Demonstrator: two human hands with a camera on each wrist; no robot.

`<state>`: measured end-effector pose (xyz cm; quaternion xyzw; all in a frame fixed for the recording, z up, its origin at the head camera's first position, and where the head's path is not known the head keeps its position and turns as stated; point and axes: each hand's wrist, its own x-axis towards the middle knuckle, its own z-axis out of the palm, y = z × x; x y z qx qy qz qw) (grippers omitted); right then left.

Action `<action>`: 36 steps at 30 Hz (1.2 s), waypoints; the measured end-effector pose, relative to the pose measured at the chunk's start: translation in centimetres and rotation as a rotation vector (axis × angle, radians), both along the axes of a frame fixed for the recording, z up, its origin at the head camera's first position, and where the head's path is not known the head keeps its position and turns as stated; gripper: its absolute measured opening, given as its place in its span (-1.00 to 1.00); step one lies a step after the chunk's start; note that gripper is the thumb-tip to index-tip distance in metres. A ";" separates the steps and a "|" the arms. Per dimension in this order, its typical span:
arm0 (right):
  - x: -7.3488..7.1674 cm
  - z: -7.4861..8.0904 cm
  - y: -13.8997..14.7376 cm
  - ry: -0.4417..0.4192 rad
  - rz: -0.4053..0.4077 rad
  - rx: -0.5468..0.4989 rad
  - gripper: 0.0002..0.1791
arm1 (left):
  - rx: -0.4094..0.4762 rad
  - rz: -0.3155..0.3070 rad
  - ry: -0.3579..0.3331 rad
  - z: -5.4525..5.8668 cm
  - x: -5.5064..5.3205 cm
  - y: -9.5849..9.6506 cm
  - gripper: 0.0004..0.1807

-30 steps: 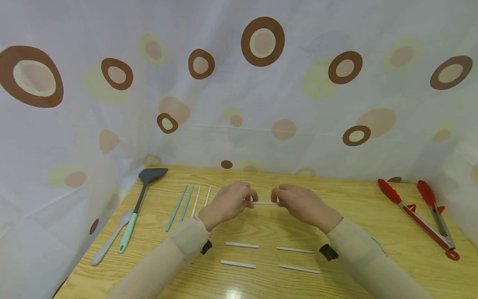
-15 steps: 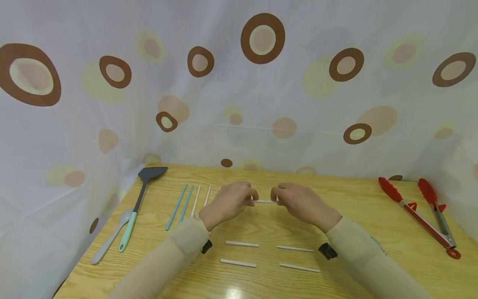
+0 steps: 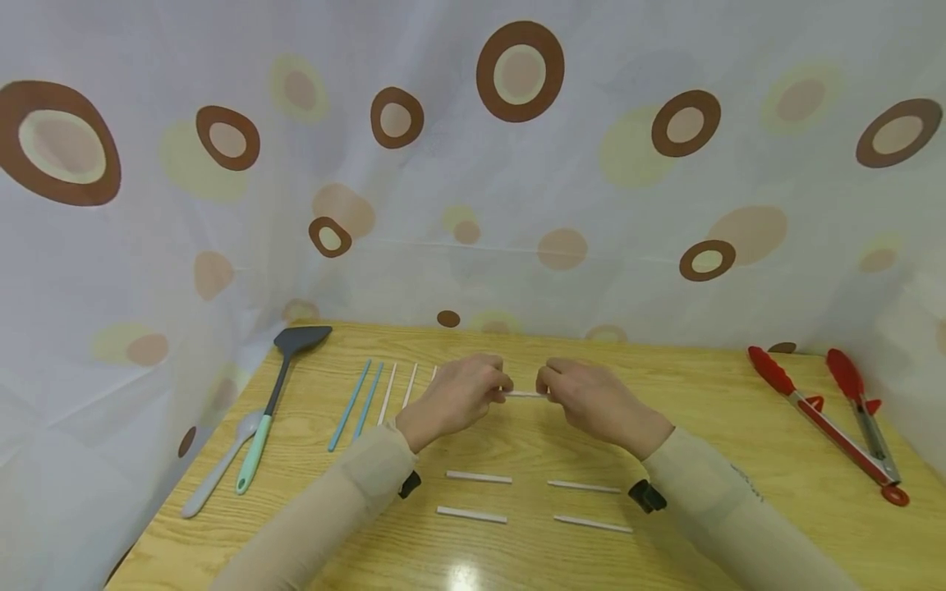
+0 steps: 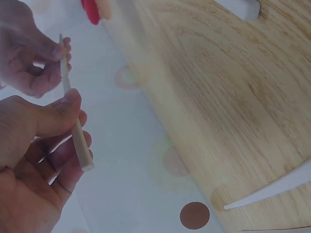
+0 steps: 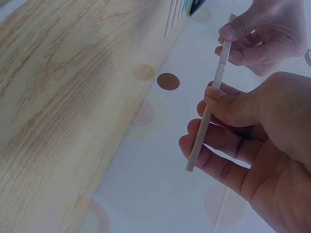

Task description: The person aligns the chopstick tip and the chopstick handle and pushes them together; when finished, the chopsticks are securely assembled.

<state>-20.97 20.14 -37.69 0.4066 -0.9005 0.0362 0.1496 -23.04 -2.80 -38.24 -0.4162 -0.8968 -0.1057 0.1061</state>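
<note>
Both hands hold one thin white chopstick (image 3: 526,395) level above the far middle of the table. My left hand (image 3: 461,392) pinches its left part between thumb and fingers; the squared thick end (image 4: 86,162) sticks out past them. Its right part is pinched by my right hand (image 3: 597,404) in the same way. Between the hands, a joint line (image 5: 222,63) crosses the stick in the right wrist view. Nearer me lie short white stick pieces: two at left, such as this piece (image 3: 479,477), and two at right, like this piece (image 3: 584,487).
Blue chopsticks (image 3: 349,405) and white chopsticks (image 3: 388,394) lie left of the hands, some partly behind the left arm. Further left are a grey-headed spatula (image 3: 275,394) and a grey spoon (image 3: 222,472). Red tongs (image 3: 835,435) lie spread at right. A patterned curtain (image 3: 473,164) hangs behind.
The hands keep their hold on the stick, with the gap between them nearly the same. The whole view has shifted slightly; the things on the table stay put.
</note>
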 end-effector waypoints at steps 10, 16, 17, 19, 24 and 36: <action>0.3 0.1 0.0 -0.061 0.046 -0.030 -0.72 | 0.031 -0.054 0.023 -0.3 0.2 0.0 -0.89; 0.4 0.3 -0.1 -0.052 0.096 -0.027 -0.65 | 0.027 -0.072 0.059 -0.7 0.2 0.2 -0.85; 0.5 0.3 -0.1 -0.052 0.101 -0.025 -0.64 | 0.023 -0.077 0.067 -0.7 0.2 0.2 -0.85; 0.5 0.3 -0.2 -0.051 0.104 -0.018 -0.63 | 0.022 -0.083 0.072 -0.8 0.2 0.3 -0.85; 0.4 0.2 -0.3 -0.046 0.094 -0.015 -0.64 | 0.036 -0.077 0.070 -0.7 0.3 0.3 -0.86; 0.1 0.5 -1.0 -0.055 0.114 0.007 -0.68 | 0.085 -0.110 0.097 -1.1 0.3 -0.2 -0.87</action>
